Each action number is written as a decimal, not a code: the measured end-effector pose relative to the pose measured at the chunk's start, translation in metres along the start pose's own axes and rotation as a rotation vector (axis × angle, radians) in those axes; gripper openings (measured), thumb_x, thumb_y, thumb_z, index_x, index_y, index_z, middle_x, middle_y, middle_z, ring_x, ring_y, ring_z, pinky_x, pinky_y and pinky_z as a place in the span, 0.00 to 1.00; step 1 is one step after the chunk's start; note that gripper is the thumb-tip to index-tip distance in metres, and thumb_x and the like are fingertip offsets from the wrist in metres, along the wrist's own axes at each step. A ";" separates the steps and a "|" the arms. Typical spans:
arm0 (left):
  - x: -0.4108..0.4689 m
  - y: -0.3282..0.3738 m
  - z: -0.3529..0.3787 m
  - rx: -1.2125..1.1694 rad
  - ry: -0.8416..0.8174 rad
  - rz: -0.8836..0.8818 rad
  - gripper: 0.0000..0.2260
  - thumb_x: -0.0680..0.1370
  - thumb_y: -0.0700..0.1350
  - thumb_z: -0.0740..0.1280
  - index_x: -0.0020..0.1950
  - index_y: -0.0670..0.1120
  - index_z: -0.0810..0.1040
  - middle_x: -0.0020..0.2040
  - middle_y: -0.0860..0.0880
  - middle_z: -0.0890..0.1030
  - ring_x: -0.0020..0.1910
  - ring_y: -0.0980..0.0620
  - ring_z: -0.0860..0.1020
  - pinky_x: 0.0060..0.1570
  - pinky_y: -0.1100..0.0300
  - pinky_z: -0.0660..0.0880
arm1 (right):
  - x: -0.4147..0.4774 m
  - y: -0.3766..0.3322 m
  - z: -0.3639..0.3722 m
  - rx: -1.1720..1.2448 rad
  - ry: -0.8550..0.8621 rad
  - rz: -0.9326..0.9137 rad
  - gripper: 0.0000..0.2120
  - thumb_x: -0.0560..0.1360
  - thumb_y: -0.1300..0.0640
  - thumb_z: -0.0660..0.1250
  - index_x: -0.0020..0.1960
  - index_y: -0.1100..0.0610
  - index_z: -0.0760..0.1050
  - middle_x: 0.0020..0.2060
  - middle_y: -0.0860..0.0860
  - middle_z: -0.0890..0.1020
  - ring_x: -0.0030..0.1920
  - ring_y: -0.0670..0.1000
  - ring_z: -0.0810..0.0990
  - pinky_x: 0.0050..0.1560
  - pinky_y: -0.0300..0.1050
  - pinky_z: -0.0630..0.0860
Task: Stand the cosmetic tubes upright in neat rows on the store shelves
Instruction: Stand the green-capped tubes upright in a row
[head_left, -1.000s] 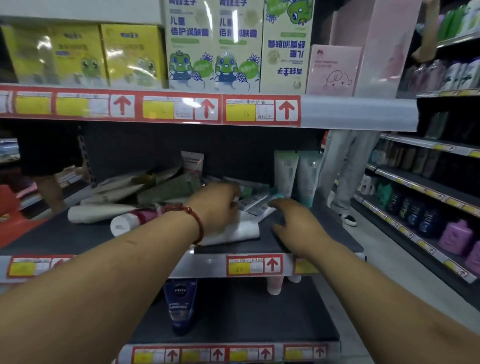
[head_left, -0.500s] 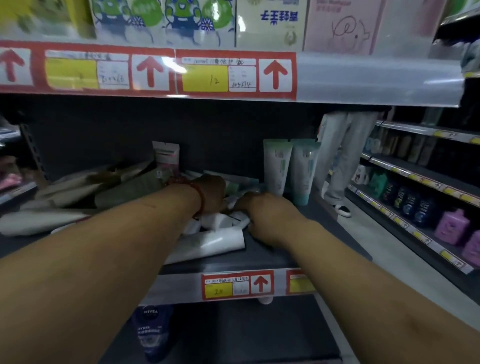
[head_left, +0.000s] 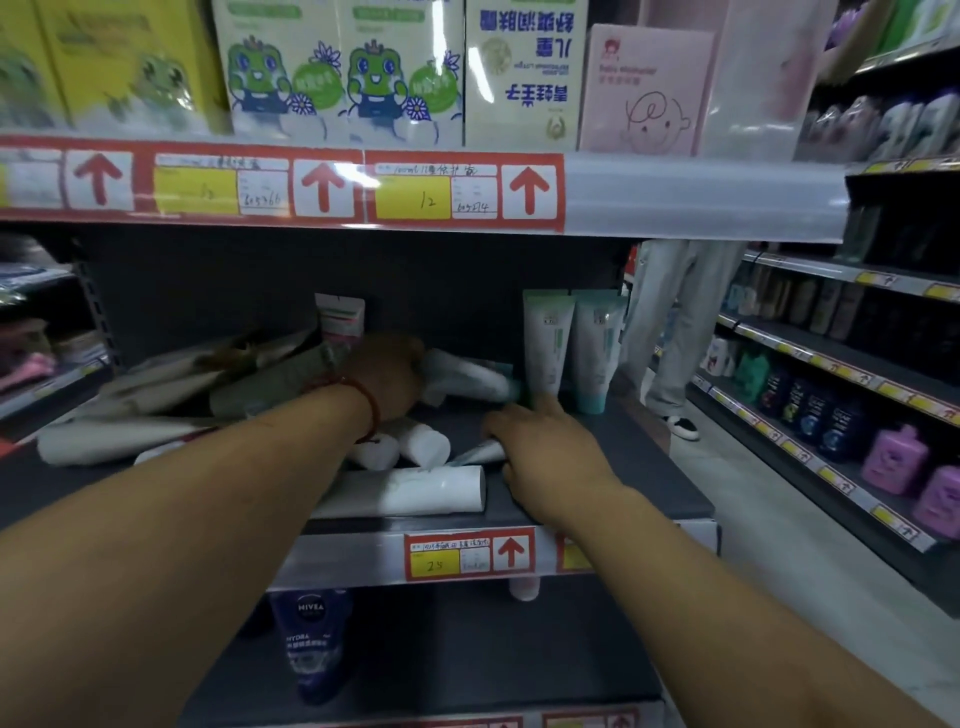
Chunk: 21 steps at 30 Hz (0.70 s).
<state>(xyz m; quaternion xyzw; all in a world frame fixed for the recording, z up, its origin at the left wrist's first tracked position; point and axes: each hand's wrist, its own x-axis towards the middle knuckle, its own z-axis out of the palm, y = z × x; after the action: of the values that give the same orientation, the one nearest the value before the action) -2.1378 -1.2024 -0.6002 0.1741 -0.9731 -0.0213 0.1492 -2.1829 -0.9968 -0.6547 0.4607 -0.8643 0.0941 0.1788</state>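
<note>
Most cosmetic tubes lay flat in loose heap (head_left: 208, 384) on middle shelf (head_left: 665, 483), at left and centre. Two upright tubes (head_left: 548, 343) stood at right, near back. Left hand (head_left: 389, 379) was deep in heap, against end of white tube (head_left: 467, 376); fingers hidden, so grip could not be told. Right hand (head_left: 545, 457) lay palm down, fingers loose, holding nothing, touching small tube (head_left: 475, 453). Tubes probably light, soft, smooth, easily dented. Better to hold firm body near cap, then set down on cap.
</note>
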 end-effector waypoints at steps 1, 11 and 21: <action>-0.001 -0.003 -0.006 -0.014 0.032 -0.015 0.04 0.76 0.42 0.68 0.49 0.45 0.76 0.54 0.43 0.81 0.54 0.41 0.79 0.45 0.58 0.66 | -0.001 0.000 0.000 -0.002 0.010 -0.005 0.18 0.73 0.62 0.65 0.62 0.51 0.73 0.57 0.49 0.77 0.61 0.55 0.68 0.49 0.48 0.73; -0.004 0.048 -0.036 -0.610 0.258 0.034 0.05 0.82 0.44 0.63 0.54 0.47 0.78 0.51 0.44 0.81 0.50 0.43 0.81 0.46 0.51 0.79 | -0.012 0.050 -0.017 0.417 0.287 0.204 0.13 0.79 0.55 0.67 0.62 0.54 0.73 0.50 0.48 0.73 0.49 0.49 0.73 0.44 0.43 0.68; -0.009 0.116 -0.011 -1.021 0.137 0.081 0.08 0.80 0.44 0.69 0.45 0.55 0.73 0.48 0.49 0.81 0.47 0.47 0.83 0.39 0.41 0.84 | -0.013 0.112 -0.029 0.908 0.361 0.503 0.13 0.74 0.57 0.74 0.56 0.58 0.76 0.50 0.51 0.83 0.47 0.50 0.82 0.45 0.46 0.81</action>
<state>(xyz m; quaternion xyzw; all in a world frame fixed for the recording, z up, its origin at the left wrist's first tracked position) -2.1646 -1.0897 -0.5810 0.0425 -0.8328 -0.4761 0.2792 -2.2631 -0.9153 -0.6330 0.2474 -0.7758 0.5749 0.0796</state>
